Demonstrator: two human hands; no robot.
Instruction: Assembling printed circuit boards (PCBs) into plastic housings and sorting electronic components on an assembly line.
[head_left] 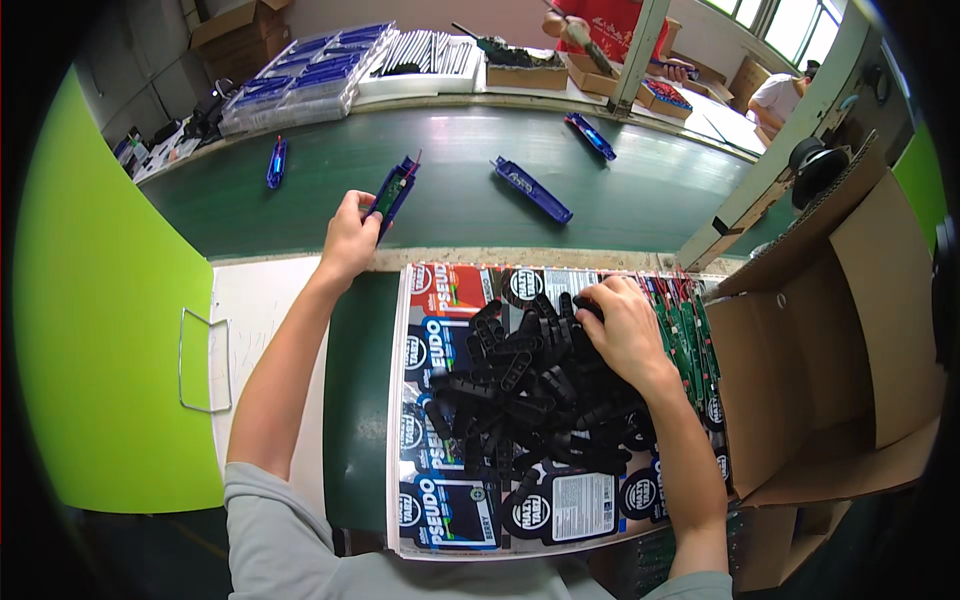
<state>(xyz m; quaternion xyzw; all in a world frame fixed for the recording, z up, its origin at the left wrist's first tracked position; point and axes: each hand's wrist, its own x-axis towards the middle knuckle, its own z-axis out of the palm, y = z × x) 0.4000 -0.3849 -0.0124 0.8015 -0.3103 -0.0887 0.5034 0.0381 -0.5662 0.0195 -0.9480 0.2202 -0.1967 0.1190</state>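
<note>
Left hand (350, 238): upper middle of the frame, at the near edge of the dark green conveyor belt (470, 190); its grip is closed around a long blue plastic housing with a green circuit board inside (393, 190).
Right hand (622, 325): centre right, fingers curled down into a pile of small black plastic parts (530, 400); whether the grip grasps one cannot be told.
Pile: lies on a printed glossy card sheet (440, 500) on the worktop.
Belt: two more blue housings (531, 189) lie apart.
Right edge: open brown cardboard box (850, 330).
</note>
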